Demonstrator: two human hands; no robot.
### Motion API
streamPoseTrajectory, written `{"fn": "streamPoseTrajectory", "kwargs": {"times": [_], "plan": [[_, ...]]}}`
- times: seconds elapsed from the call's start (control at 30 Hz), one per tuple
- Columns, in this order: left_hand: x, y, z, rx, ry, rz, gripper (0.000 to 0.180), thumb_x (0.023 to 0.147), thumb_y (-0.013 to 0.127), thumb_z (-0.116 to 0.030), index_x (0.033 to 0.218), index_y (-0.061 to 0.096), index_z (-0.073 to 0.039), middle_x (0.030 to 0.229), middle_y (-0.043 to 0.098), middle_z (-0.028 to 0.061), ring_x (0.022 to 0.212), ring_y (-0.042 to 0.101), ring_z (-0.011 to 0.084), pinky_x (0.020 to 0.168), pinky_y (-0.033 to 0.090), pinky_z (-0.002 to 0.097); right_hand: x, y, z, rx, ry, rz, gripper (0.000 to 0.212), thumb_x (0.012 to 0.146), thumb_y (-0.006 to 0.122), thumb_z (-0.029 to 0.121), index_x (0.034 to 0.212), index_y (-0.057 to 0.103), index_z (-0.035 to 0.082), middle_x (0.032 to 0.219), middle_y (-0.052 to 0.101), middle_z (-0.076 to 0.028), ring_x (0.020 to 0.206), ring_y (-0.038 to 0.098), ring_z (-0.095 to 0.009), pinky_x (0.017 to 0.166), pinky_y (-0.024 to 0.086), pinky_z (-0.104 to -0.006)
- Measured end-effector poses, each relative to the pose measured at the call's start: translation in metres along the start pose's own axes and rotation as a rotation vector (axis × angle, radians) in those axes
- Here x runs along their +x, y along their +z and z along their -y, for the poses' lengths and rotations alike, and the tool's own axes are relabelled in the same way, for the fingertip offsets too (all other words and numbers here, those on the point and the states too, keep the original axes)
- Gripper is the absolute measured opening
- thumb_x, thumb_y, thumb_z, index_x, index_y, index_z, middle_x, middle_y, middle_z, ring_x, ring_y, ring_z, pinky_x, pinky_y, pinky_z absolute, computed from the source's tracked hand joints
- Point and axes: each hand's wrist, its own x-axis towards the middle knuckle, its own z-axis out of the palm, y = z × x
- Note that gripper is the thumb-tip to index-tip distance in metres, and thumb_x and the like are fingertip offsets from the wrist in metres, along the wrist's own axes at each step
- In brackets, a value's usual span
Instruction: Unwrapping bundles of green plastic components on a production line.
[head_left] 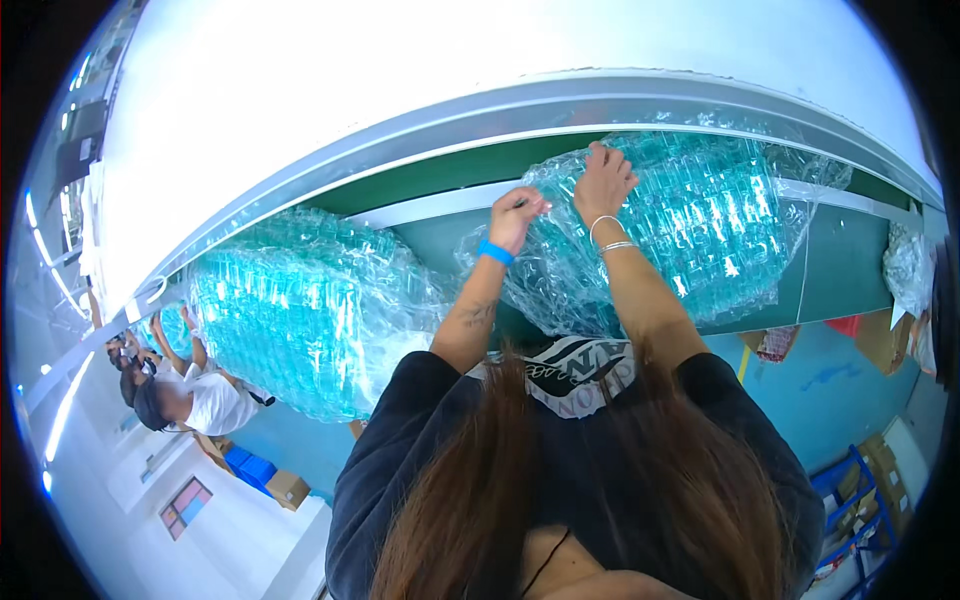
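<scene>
A clear plastic bag (705, 225) full of rows of teal, see-through pieces lies on the green work surface in front of me. My left hand (517, 218), with a blue band at the wrist, pinches the loose film at the bag's left end. Just to the right, my right hand (604, 186) has its fingers bent into the film along the bag's upper left side; white bracelets circle that wrist. What kind of pieces fill the bag I cannot make out.
A second bulky bag of teal pieces (290, 310) sits to my left. Beyond it a co-worker (195, 400) in a white top reaches toward the line. A metal rail (440, 150) borders the far side. Crumpled clear film (908, 270) hangs at the right, above cardboard boxes (884, 340).
</scene>
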Motion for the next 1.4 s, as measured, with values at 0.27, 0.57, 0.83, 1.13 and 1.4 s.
{"fn": "streamPoseTrajectory", "kwargs": {"times": [0.27,0.57,0.83,1.13,1.4], "plan": [[-0.022,0.000,-0.012,0.066,-0.117,-0.288,0.005,0.073,0.053,0.003,0.069,0.053,0.005,0.072,0.055,0.0127,0.067,0.057,0.0207,0.064,0.049,0.0299,0.000,0.003,-0.001,0.069,-0.006,-0.039,0.024,0.076,0.047,0.014,0.100,0.046,0.016,0.094,0.044,-0.005,0.089,0.040,-0.023,0.075,0.026,-0.0408],[-0.088,-0.024,-0.010,0.087,-0.087,-0.405,0.004,0.074,0.053,0.002,0.070,0.052,0.002,0.075,0.055,0.0109,0.069,0.058,0.0201,0.063,0.049,0.0277,-0.001,0.003,-0.004,0.048,-0.037,-0.016,0.022,0.076,0.047,0.015,0.098,0.046,0.015,0.093,0.045,-0.005,0.088,0.041,-0.023,0.074,0.026,-0.0401],[-0.102,-0.016,-0.001,-0.054,-0.246,-0.378,0.007,0.079,0.050,-0.007,0.079,0.045,-0.003,0.088,0.054,0.0153,0.078,0.057,0.0233,0.066,0.050,0.0337,0.008,0.004,-0.018,0.279,0.006,0.021,0.020,0.077,0.048,0.021,0.096,0.048,0.016,0.096,0.046,-0.004,0.091,0.041,-0.023,0.075,0.025,-0.0402],[-0.081,-0.031,-0.001,-0.547,-0.249,-0.370,0.019,0.079,0.046,-0.008,0.096,0.038,-0.005,0.109,0.044,0.0190,0.095,0.049,0.0291,0.075,0.044,0.0411,-0.018,-0.040,-0.013,0.235,-0.155,0.070,0.030,0.077,0.047,0.032,0.099,0.046,0.012,0.095,0.044,-0.011,0.089,0.040,-0.027,0.074,0.027,-0.0432],[-0.086,0.046,-0.008,0.334,-0.641,-0.224,0.044,0.072,0.059,-0.034,0.095,0.047,0.001,0.092,0.052,0.0144,0.079,0.056,0.0205,0.061,0.049,0.0326,-0.055,-0.022,-0.022,0.126,-0.347,0.164,0.034,0.077,0.048,0.031,0.102,0.045,0.009,0.095,0.043,-0.011,0.087,0.040,-0.027,0.073,0.028,-0.0406]]}}
